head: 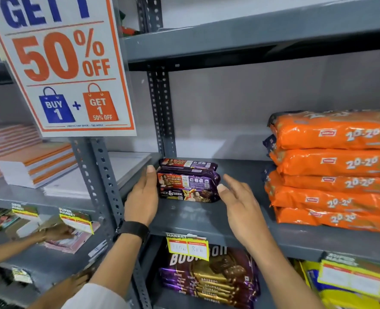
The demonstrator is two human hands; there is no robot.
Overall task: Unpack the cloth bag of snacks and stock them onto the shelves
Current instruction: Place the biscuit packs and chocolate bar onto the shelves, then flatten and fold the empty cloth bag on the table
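Head view: grey metal shelf (206, 217) at chest height, both hands reaching onto it.
Left hand (143, 197): fingers straight, flat against the left end of the purple Hide & Seek packs (189, 181); black watch (132, 230) on the wrist.
Right hand (240, 206): fingers spread and relaxed, holding nothing, thumb tip just beside the packs' right end.
Packs: stacked between the two sets of fingers, at the shelf's left rear.
Beyond the right fingers: orange 20-20 packs (336, 170), piled, well apart.
Below the fingers: Bourbon packs (209, 279), yellow price tag (187, 248).
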